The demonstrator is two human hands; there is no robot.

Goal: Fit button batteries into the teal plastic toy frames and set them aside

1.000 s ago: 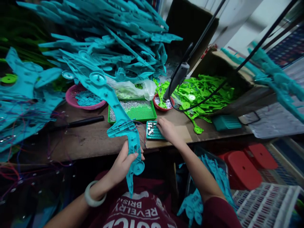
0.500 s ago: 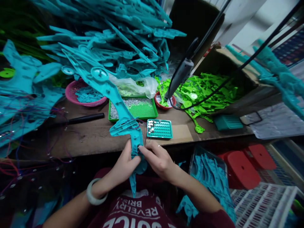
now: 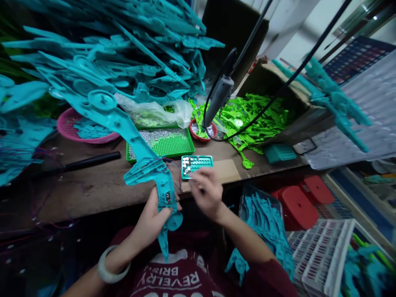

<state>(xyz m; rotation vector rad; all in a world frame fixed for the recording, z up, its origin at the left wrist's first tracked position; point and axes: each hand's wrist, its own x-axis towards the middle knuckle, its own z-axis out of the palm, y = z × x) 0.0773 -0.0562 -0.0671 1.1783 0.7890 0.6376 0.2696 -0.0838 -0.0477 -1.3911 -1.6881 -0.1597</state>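
My left hand (image 3: 154, 216) is wrapped round the lower end of a long teal plastic shell (image 3: 136, 138), whose ribbed inner side faces up. A small dark and metallic part (image 3: 168, 197) sits in the shell just above my left thumb. Thin red and blue wires run over the shell's middle. My right hand (image 3: 208, 192) is off the shell, blurred by motion with its fingers bent, at the front edge of a small teal tray (image 3: 198, 161). Small round silvery pieces lie in the tray's rows. Whether the right fingers hold anything is unclear.
Teal shells are heaped at the back (image 3: 123, 53). Behind the tray are a green basket of small metal pieces (image 3: 191, 145), a pink basket (image 3: 66, 134) and a red bowl (image 3: 201, 139). A grey power screwdriver (image 3: 219, 97) hangs beside lime-green parts (image 3: 256, 119). Red stools (image 3: 297, 206) stand right.
My right hand has left the shell and moved over to the small tray's front edge. The dark part in the shell is now uncovered. My left hand keeps its hold; the view has shifted.
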